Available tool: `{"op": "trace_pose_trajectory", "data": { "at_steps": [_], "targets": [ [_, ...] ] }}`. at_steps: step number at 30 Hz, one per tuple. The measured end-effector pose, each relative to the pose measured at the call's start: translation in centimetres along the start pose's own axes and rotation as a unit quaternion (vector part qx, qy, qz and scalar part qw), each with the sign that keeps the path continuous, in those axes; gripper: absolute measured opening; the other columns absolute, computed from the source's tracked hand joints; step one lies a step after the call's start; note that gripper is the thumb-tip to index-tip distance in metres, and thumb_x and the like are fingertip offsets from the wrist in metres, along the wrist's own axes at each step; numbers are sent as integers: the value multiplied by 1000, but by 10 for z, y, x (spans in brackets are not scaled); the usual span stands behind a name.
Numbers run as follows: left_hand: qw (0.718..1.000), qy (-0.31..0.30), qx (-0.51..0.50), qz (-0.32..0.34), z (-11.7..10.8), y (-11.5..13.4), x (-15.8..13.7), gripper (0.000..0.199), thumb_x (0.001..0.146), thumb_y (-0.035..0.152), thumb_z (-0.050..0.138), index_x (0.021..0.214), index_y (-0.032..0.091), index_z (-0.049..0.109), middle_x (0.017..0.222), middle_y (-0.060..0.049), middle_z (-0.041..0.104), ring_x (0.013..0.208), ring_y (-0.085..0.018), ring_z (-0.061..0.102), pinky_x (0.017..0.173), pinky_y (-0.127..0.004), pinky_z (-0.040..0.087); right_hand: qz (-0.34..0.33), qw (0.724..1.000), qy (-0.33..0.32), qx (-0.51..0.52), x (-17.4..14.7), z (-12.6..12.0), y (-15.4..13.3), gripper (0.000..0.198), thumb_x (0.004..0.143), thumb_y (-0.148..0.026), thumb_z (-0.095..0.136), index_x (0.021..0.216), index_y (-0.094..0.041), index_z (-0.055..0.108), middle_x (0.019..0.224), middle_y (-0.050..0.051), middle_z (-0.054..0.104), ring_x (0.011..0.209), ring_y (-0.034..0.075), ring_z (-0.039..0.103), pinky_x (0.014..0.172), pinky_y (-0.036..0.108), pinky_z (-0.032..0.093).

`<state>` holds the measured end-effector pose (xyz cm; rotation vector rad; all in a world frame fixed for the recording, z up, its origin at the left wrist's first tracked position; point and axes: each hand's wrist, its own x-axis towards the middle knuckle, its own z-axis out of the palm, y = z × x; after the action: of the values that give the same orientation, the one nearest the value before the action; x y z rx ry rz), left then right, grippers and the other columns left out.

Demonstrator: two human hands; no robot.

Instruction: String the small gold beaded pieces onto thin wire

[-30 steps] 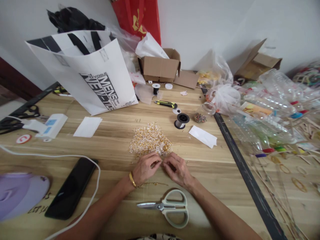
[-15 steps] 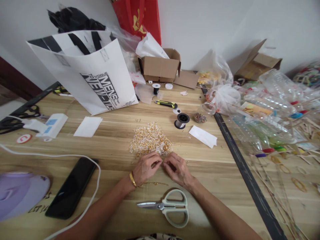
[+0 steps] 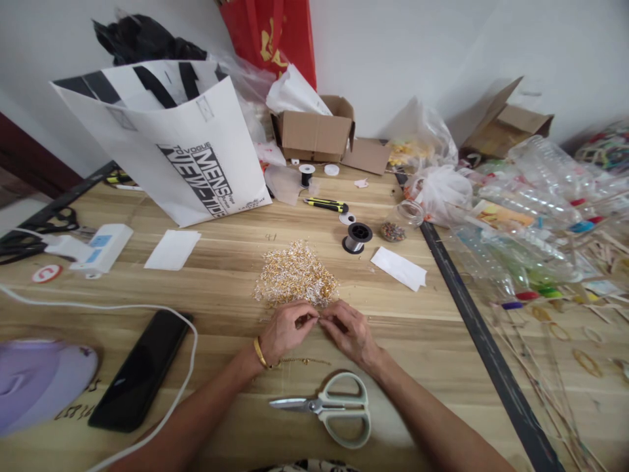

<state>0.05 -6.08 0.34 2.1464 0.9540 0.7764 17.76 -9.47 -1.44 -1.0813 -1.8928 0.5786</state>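
Note:
My left hand (image 3: 289, 330) and my right hand (image 3: 350, 333) meet at the near edge of a heap of small gold and silver beads (image 3: 295, 272). Both are closed, with thumb and fingertips pinched together and almost touching each other. Whatever lies between the fingertips is too small to make out. A thin gold-coloured beaded chain (image 3: 307, 361) lies on the table just below my wrists. Nearer to me rest scissors (image 3: 319, 406) with pale handles, blades pointing left.
Beyond the beads stand a spool of wire (image 3: 357, 237), a jar of beads (image 3: 400, 221) and a utility knife (image 3: 325, 205). A phone (image 3: 141, 370) and a white cable (image 3: 189, 367) lie at left. Plastic bottles (image 3: 515, 242) crowd the right, past a black strip (image 3: 472, 314).
Both hands stay at the same place by the beads. Their fingers have shifted only slightly, the right hand's fingertips a little flatter.

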Motion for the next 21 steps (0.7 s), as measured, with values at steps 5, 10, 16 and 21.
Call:
{"op": "trace_pose_trajectory", "data": {
  "at_steps": [5,10,16,21],
  "targets": [
    [1000,-19,-4,-19,-1,0,1,11,78,9,56,76,16,64,74,-2,67,68,-13,59,64,-23,46,-1,1000,3,-3,0,0,-1,4,87,-18,54,87,-18,58,73,5,58,67,16,56,58,28,47],
    [999,-30,8,-18,-2,1,1,11,78,9,56,77,16,64,74,-2,67,67,-14,59,64,-24,45,9,1000,-5,1,0,0,-1,5,87,-17,53,85,-18,57,75,6,59,69,17,56,61,28,47],
    [999,-40,3,-21,-4,3,2,11,80,10,54,77,15,65,74,-3,67,68,-14,59,65,-23,45,10,1000,-14,8,-2,0,1,5,86,-16,53,85,-18,58,77,6,60,70,17,56,62,28,47],
    [998,-49,4,-38,-4,3,2,13,82,14,53,79,15,65,77,-3,68,71,-14,60,69,-24,44,12,1000,-15,6,-2,0,1,4,86,-17,54,86,-18,58,75,5,59,68,16,55,60,27,46]
  ]
}}
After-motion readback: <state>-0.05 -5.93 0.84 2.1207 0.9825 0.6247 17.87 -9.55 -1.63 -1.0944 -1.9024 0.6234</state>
